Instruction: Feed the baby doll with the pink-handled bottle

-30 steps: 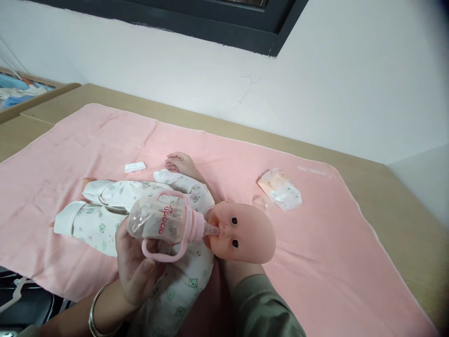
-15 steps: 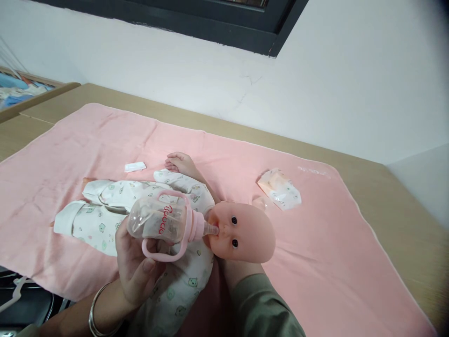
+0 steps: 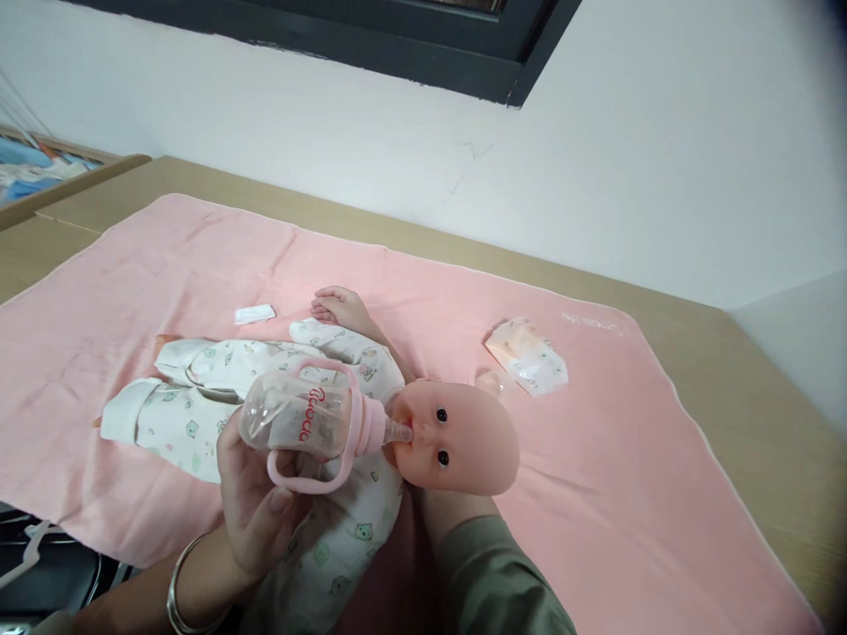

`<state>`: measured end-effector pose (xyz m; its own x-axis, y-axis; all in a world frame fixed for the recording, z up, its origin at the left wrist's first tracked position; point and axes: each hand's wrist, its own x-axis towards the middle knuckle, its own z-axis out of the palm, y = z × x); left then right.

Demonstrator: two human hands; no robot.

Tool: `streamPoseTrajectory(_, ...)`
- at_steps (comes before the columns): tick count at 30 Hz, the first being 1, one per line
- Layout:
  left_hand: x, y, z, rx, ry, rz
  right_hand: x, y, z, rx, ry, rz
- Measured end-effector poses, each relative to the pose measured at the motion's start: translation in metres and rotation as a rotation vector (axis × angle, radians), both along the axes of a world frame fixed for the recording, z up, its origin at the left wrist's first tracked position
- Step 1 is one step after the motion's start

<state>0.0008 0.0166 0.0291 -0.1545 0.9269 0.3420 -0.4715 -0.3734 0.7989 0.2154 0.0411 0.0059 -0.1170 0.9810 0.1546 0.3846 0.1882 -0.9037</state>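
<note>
Left hand grips the feeding bottle, teat at the doll's mouth; right hand hidden under the doll's head, grip unreadable

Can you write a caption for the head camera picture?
Left hand tips a baby bottle to a doll's mouth on a pink blanket.

**What you cannot see**

Your right hand is hidden under the doll's head; only its green sleeve shows, cut off by the bottom edge. Your left hand covers the baby bottle's underside. The print on the small packet is too small to read.
</note>
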Motion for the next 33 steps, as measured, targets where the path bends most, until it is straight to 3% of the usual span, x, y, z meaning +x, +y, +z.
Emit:
streamPoseTrajectory(13,-0.004,-0.006,-0.004,-0.059,-0.035,-0.01,0.002,-0.001,0.0,-0.011,-0.159,-0.034)
streamPoseTrajectory(19,-0.003,-0.007,-0.001,-0.089,-0.074,-0.016,-0.001,-0.001,0.012,-0.079,-0.243,-0.039)
streamPoseTrajectory(27,-0.004,-0.007,-0.003,-0.093,-0.102,-0.066,-0.007,0.001,0.023,-0.119,-0.113,0.052)
streamPoseTrajectory(33,-0.003,-0.009,0.003,-0.17,-0.127,-0.032,-0.008,0.005,0.028,-0.072,-0.001,0.138)
